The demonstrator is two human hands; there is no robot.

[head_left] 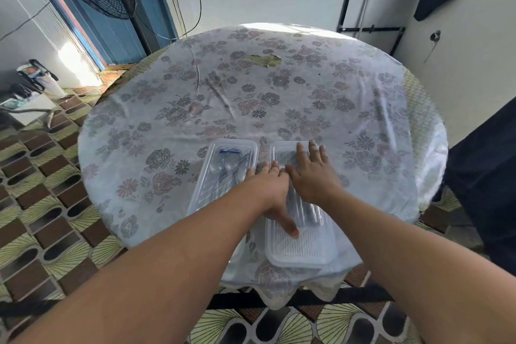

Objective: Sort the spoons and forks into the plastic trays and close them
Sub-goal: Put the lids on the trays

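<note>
Two clear plastic trays sat side by side near the front edge of the round desk (pixel 363 109), the left tray (pixel 223 173) holding cutlery. Both arms reached forward: left hand (pixel 272 190) and right hand (pixel 312 173) lay flat, fingers spread, pressing the right tray's lid (pixel 300 243), apparently to snap it shut.

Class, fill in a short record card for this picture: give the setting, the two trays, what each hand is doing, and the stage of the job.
Setting: round table under a floral cloth
Left tray: clear plastic, lid on, cutlery inside
Right tray: clear plastic, lid on, both hands on top
Left hand: flat, fingers spread, pressing the lid
Right hand: flat on the far half
Stage: closing the right tray
</note>
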